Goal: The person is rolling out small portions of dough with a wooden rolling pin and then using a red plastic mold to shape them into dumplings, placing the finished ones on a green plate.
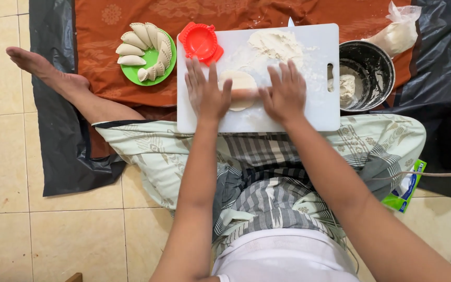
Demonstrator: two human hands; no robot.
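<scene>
Lap nearest the lens: striped and patterned cloth (267, 172) over crossed legs, person seated on tiled floor (6, 219). Both forearms reach out to a white cutting board (319, 112) lying on the rust-orange cloth (131, 89). Left hand (205, 91) and right hand (284, 94) lie flat, palms down, fingers spread, each pressing one end of a rolling pin (245, 95); neither is closed around it. Pin lies across a thin round dough disc (238, 83) at board centre. Loose flour pile (275, 44) sits beyond the dough. Red hinged dumpling press (201, 42) overlaps the board's far-left corner. Green plate (144, 70) with folded crescent dumplings (142, 44) sits left of the board. Dark metal pot (379, 62) holding a dough lump touches the board's right edge, flour bag (395, 34) behind it. Black plastic sheet (58, 156) lies under the cloth
</scene>
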